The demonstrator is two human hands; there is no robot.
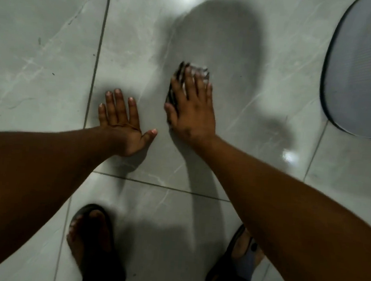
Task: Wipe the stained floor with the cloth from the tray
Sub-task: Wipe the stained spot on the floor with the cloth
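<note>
My right hand [191, 109] lies flat, fingers spread, pressing a dark striped cloth [198, 71] against the grey tiled floor [144, 36]. Only the cloth's far edge and left side show past my fingers; it is blurred. To its left, my left hand [123, 121] rests palm down on the same tile with fingers apart and nothing under it. The grey-blue oval tray [365, 73] sits on the floor at the far right, partly cut off by the frame, with nothing visible in it. No stain can be made out on the glossy tile.
My two feet in dark sandals [97, 244] [236, 263] stand at the bottom of the view. Dark grout lines [98, 54] run along the left and across below my hands. Shadows and a light glare fall on the tiles.
</note>
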